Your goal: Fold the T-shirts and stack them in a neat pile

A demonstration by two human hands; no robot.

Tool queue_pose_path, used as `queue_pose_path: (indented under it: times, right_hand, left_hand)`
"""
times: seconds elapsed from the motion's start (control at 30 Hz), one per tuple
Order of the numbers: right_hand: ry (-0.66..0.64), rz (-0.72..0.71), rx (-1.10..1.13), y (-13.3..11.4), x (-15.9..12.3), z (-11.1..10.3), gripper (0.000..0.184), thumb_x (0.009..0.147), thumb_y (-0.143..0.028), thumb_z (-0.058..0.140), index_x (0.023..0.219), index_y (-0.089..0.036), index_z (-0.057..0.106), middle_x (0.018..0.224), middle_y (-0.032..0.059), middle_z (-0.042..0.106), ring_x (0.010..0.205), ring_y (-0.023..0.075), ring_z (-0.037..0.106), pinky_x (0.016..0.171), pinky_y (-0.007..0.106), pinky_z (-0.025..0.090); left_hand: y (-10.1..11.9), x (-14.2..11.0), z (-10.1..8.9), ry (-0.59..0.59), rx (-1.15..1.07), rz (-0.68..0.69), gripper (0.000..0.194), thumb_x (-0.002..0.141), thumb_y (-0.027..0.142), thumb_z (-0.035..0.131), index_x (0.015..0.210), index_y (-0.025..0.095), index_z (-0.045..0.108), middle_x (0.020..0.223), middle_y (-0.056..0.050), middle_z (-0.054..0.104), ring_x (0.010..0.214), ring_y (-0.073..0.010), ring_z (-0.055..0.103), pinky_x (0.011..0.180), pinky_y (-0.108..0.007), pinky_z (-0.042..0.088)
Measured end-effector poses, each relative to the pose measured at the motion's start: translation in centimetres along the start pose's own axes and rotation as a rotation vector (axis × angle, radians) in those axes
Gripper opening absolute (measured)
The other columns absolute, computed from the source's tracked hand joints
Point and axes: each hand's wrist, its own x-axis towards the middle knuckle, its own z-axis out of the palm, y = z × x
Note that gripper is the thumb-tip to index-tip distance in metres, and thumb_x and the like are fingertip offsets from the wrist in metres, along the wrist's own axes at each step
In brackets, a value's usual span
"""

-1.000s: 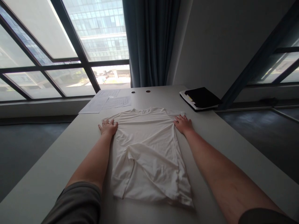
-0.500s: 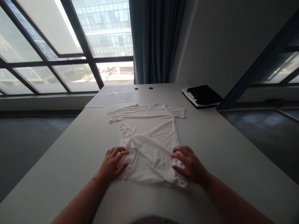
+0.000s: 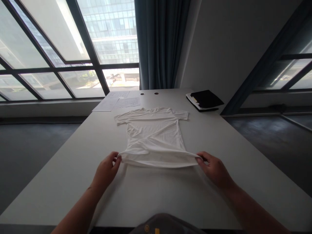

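White T-shirt (image 3: 153,136) lying flat on white table (image 3: 151,195), long axis running away from person, collar (image 3: 152,111) at far end; left hand (image 3: 106,170) and right hand (image 3: 214,169) pinching opposite ends of hem (image 3: 156,161), stretched between them

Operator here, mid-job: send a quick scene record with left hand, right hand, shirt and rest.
left hand: pinching one hem corner of the white T-shirt
right hand: pinching the other hem corner
shirt state: lying on its back half, sleeves spread, hem raised
rest: white table, papers, black folder
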Motion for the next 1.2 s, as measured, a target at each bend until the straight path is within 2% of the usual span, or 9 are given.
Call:
queue_pose_path:
  times: [0.17, 0.3, 0.43, 0.53, 0.67, 0.87, 1.0, 1.1, 1.2]
  right_hand:
    - [0.241, 0.184, -0.16, 1.4, -0.7, -3.0, 0.025, 0.08, -0.044, 0.055, 0.082, -0.023, 0.067, 0.065, 0.0015, 0.067, 0.058, 0.02, 0.064, 0.058, 0.029, 0.047]
    - [0.225, 0.097, -0.235, 2.1, -2.2, -4.2, 0.02, 0.081, -0.042, 0.057, 0.082, -0.024, 0.064, 0.069, 0.0023, 0.069, 0.063, 0.0216, 0.067, 0.059, 0.03, 0.048]
    - [0.054, -0.238, -0.222, 2.0, -4.5, -4.4, 0.012, 0.09, -0.031, 0.055, 0.089, -0.024, 0.065, 0.081, 0.0036, 0.07, 0.075, 0.0204, 0.069, 0.071, 0.03, 0.053]
    - [-0.171, -0.428, -0.231, 2.3, -6.0, -4.2, 0.016, 0.092, -0.019, 0.052, 0.086, -0.024, 0.065, 0.081, 0.0043, 0.069, 0.078, 0.0197, 0.067, 0.075, 0.03, 0.053]
    - [-0.461, -0.41, -0.246, 3.0, -7.4, -4.5, 0.018, 0.084, -0.01, 0.055, 0.081, -0.024, 0.066, 0.088, 0.006, 0.068, 0.081, 0.0212, 0.066, 0.074, 0.033, 0.055]
    - [-0.535, -0.426, -0.203, 2.2, -6.6, -6.0, 0.016, 0.088, -0.017, 0.062, 0.079, -0.026, 0.071, 0.095, 0.0067, 0.07, 0.087, 0.0227, 0.067, 0.079, 0.036, 0.057]
    - [-0.32, -0.435, -0.26, 0.8, -4.1, -3.3, 0.023, 0.097, -0.025, 0.054, 0.098, -0.024, 0.077, 0.104, 0.0103, 0.073, 0.097, 0.0253, 0.068, 0.091, 0.042, 0.057]
    - [-0.173, -0.402, -0.357, 0.1, -3.0, 1.4, 0.041, 0.098, -0.029, 0.053, 0.134, -0.018, 0.07, 0.139, 0.0176, 0.066, 0.128, 0.0316, 0.062, 0.112, 0.053, 0.048]
    - [-0.212, -0.357, -0.463, 0.4, -3.6, 6.1, 0.059, 0.1, -0.036, 0.052, 0.153, -0.011, 0.053, 0.159, 0.0229, 0.049, 0.146, 0.0344, 0.048, 0.119, 0.057, 0.04]
  left_hand:
    - [-0.9, -1.7, -3.2, 0.051, 0.035, -0.103, 0.015, 0.081, 0.038, 0.053, 0.085, 0.025, 0.059, 0.067, 0.003, 0.065, 0.06, -0.0174, 0.061, 0.061, -0.027, 0.044]
    - [-1.4, -3.8, -4.2, 0.07, 0.092, -0.039, 0.011, 0.08, 0.034, 0.051, 0.08, 0.025, 0.057, 0.069, 0.002, 0.064, 0.06, -0.0176, 0.058, 0.06, -0.028, 0.044]
    - [-2.4, -5.6, -4.3, -0.041, 0.035, 0.243, 0.006, 0.082, 0.025, 0.049, 0.081, 0.025, 0.056, 0.098, -0.003, 0.072, 0.086, -0.0193, 0.067, 0.077, -0.029, 0.053]
    - [-3.7, -6.7, -4.1, -0.206, 0.057, 0.401, 0.01, 0.084, 0.019, 0.051, 0.084, 0.025, 0.059, 0.108, -0.005, 0.073, 0.103, -0.021, 0.067, 0.091, -0.031, 0.053]
    - [-5.0, -8.0, -4.4, -0.372, 0.14, 0.409, 0.015, 0.081, 0.015, 0.055, 0.086, 0.026, 0.064, 0.108, -0.005, 0.072, 0.101, -0.0226, 0.068, 0.09, -0.032, 0.055]
    - [-3.8, -7.4, -6.0, -0.482, 0.181, 0.439, 0.013, 0.092, 0.033, 0.061, 0.083, 0.029, 0.07, 0.105, -0.004, 0.072, 0.096, -0.0224, 0.069, 0.09, -0.033, 0.056]
    - [-1.0, -6.0, -2.5, -0.3, 0.222, 0.416, 0.03, 0.102, 0.042, 0.05, 0.091, 0.026, 0.072, 0.105, -0.007, 0.074, 0.097, -0.024, 0.07, 0.093, -0.039, 0.056]
    - [0.9, -5.8, 2.2, -0.216, 0.228, 0.484, 0.033, 0.102, 0.04, 0.051, 0.124, 0.027, 0.072, 0.139, -0.01, 0.067, 0.126, -0.028, 0.063, 0.108, -0.046, 0.051]
    - [1.1, -6.1, 5.6, -0.178, 0.292, 0.547, 0.05, 0.1, 0.041, 0.056, 0.149, 0.032, 0.059, 0.161, -0.009, 0.049, 0.148, -0.0333, 0.046, 0.119, -0.054, 0.042]
